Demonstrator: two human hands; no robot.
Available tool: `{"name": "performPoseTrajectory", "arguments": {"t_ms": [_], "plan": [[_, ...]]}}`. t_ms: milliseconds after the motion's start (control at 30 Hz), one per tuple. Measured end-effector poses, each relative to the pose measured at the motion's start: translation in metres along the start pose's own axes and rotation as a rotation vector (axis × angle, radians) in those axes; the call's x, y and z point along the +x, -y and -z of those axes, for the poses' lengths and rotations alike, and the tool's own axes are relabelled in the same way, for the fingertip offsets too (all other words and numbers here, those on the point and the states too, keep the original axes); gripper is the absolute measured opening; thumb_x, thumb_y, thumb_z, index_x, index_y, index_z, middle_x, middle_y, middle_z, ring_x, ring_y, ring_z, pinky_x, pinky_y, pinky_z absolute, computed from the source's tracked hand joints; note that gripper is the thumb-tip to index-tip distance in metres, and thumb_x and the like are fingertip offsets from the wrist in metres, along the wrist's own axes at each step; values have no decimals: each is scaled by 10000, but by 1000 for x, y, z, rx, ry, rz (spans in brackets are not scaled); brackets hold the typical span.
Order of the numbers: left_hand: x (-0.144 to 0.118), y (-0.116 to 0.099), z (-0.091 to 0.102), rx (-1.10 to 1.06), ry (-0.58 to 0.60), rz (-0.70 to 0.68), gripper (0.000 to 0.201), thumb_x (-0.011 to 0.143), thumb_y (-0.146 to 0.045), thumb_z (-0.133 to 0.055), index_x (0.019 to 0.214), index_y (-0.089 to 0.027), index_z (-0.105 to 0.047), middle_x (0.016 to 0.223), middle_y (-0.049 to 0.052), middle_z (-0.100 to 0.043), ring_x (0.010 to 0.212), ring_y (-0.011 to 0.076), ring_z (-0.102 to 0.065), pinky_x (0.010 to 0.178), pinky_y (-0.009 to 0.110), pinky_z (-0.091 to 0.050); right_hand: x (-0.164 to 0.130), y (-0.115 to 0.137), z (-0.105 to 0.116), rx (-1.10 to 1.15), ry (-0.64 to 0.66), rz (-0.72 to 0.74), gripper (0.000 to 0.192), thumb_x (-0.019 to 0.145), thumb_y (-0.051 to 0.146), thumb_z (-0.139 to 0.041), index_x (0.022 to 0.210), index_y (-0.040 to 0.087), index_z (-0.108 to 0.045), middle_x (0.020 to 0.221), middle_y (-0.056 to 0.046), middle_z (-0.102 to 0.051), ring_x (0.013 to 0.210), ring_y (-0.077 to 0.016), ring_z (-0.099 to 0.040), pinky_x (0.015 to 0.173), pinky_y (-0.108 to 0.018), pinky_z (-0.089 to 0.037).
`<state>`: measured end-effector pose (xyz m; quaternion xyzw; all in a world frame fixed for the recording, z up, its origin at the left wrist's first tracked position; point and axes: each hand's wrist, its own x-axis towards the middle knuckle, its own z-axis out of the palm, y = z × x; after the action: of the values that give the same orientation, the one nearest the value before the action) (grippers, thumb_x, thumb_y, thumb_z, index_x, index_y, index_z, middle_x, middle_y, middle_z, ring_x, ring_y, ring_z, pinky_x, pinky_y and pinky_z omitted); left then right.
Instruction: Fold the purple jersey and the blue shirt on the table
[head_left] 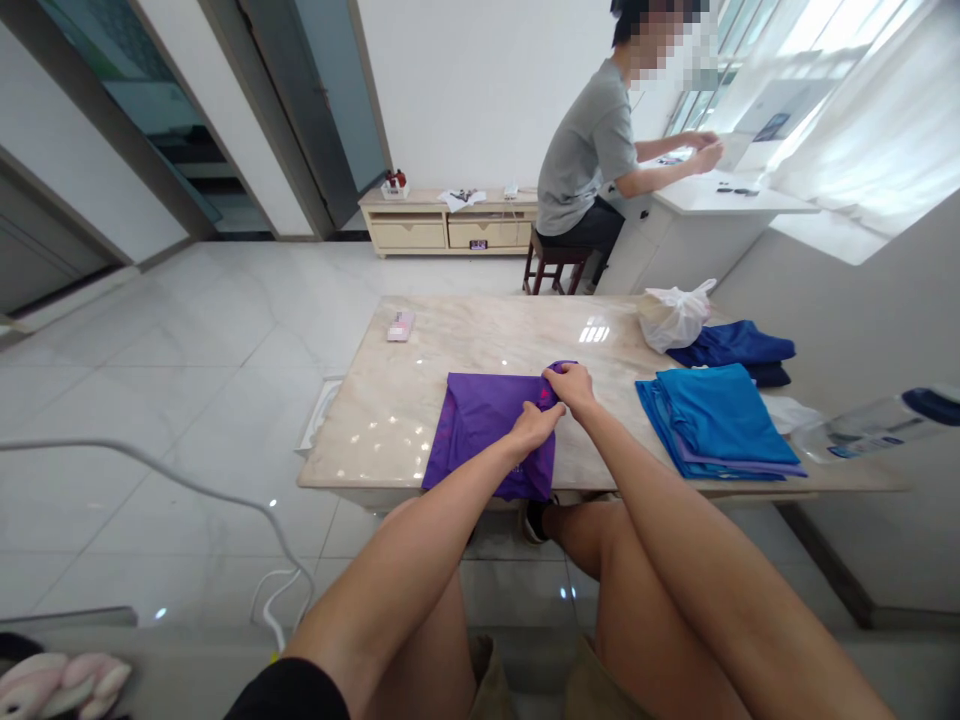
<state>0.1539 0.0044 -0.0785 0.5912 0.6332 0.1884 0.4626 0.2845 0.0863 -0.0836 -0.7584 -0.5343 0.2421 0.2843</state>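
A: Start at the fingers. What are they doing?

B: The right hand [571,385] has its fingers pinched shut on the upper right corner of the purple garment [487,425], where a bit of cloth bunches up above the knuckles. The left hand [534,425] lies just below it, near the garment's right edge, fingers curled down onto the fabric; it looks to be pressing or nipping a fold, though I cannot tell whether cloth is actually caught between the fingertips.

A: And where does the garment sit?

B: A little left of centre of the frame, flat on the marble bench [420,400], folded into a rough rectangle whose lower edge droops over the near rim of the bench.

A: How would you expect it to handle?

B: Light and limp, I would judge. It sags at the rim and puckers where it is pinched, so it has no stiffness of its own. The sheen suggests a smooth synthetic that could slide on the polished stone. Corners and fold edges are the sensible places to hold it; a grip in the middle would only drag the layers out of line.

A: What lies around it?

B: To the right, well apart, a stack of blue folded clothes [716,420]. Beyond that, a white plastic bag [673,315] beside a dark blue garment [739,350]. At the upper left of the bench, a small pink packet [400,325]. In the upper part of the frame a person in a grey shirt [589,150] sits at a white counter.
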Motion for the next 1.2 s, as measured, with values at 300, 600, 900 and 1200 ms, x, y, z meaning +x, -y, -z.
{"name": "performPoseTrajectory", "arguments": {"t_ms": [300, 600, 900, 1200], "plan": [[-12, 42, 52, 85, -21, -8, 217, 966, -313, -724, 1042, -143, -835, 1098, 177, -852, 1110, 378, -802, 950, 386, -589, -5, 36, -40, 333, 43, -237, 119, 779, 296, -758, 836, 193, -743, 736, -28, -735, 657, -171, -692, 538, -227, -566], [-18, 84, 92, -35, 13, -39, 144, 850, -275, -819, 907, -143, -811, 904, 83, -825, 914, 299, -786, 745, 310, -558, -4, 53, -73, 208, 42, -164, 256, 842, 330, -720, 1009, 173, -835, 813, -72, -800, 813, -227, -772, 613, -230, -584], [-26, 102, 111, -123, 60, 105, 203, 824, -313, -864, 768, -168, -733, 771, 44, -768, 719, 208, -682, 605, 276, -444, -18, 75, -89, -4, 88, -22, 210, 871, 278, -723, 1003, 169, -844, 1018, -137, -847, 1044, -292, -792, 873, -286, -578], [-29, 121, 136, -51, 184, 340, 364, 866, -366, -854, 643, -206, -614, 519, -11, -563, 506, 153, -528, 486, 269, -352, -39, 98, -117, -187, 175, 86, 248, 923, 264, -707, 1068, 113, -841, 1124, -227, -839, 1087, -341, -807, 864, -316, -588]]}}
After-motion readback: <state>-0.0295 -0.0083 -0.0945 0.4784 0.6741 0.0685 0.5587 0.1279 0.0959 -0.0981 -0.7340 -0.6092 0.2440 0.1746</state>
